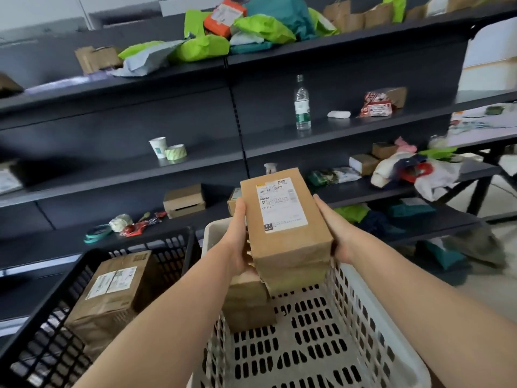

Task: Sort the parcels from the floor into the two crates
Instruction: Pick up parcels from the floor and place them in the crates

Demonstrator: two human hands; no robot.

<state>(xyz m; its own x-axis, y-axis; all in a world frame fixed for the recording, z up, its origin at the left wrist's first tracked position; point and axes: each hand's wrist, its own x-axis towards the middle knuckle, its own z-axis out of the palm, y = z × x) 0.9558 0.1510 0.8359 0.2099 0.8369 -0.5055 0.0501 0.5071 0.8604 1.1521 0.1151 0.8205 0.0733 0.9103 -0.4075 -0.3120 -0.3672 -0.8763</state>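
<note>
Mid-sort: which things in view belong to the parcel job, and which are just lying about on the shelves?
Job:
- labelled cardboard box, held by left hand and right hand
- white crate holding brown boxes
- black crate holding taped parcel

Lying about:
- clear bottle
- paper cup
- tape roll

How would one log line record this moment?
left hand, right hand: hold labelled box | where: over white crate | black crate: brown parcel inside

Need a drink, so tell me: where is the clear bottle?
Head view, right of centre: the clear bottle stands upright on the second dark shelf, left of a white wad.
</note>
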